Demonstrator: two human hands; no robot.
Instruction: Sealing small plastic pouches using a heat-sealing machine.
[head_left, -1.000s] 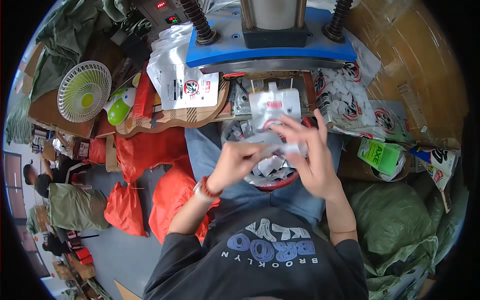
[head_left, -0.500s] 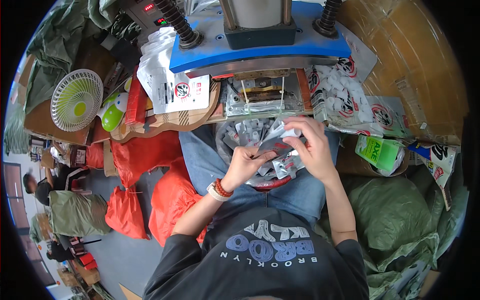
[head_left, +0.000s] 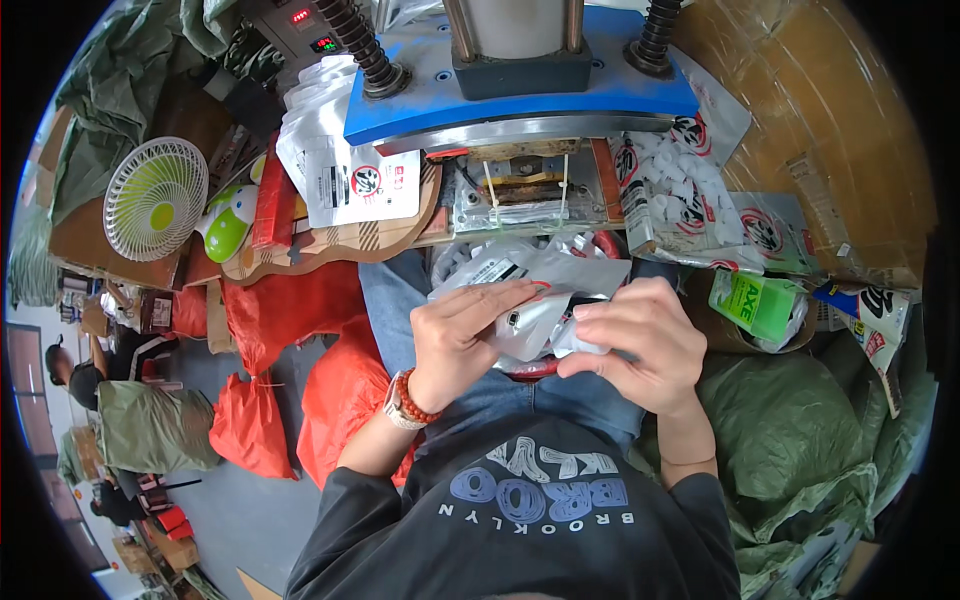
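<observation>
Both hands were up over the lap, working the same thing. The left hand (head_left: 462, 335) had its fingers curled over a small clear plastic packet (head_left: 528, 322), thumb tucked under, pinching it from the left side. The right hand (head_left: 640, 335) gripped the other end of that packet, fingers folded in tight. Something small and dark sat inside the plastic, though I couldn't really tell what it was through the glare. Just beyond the hands was a heap of more clear packets (head_left: 520, 265), and past that the blue press machine (head_left: 520, 85). Off to the left of the left hand sat a small white fan (head_left: 155, 198), and red sacks (head_left: 300, 330) lay below it.
</observation>
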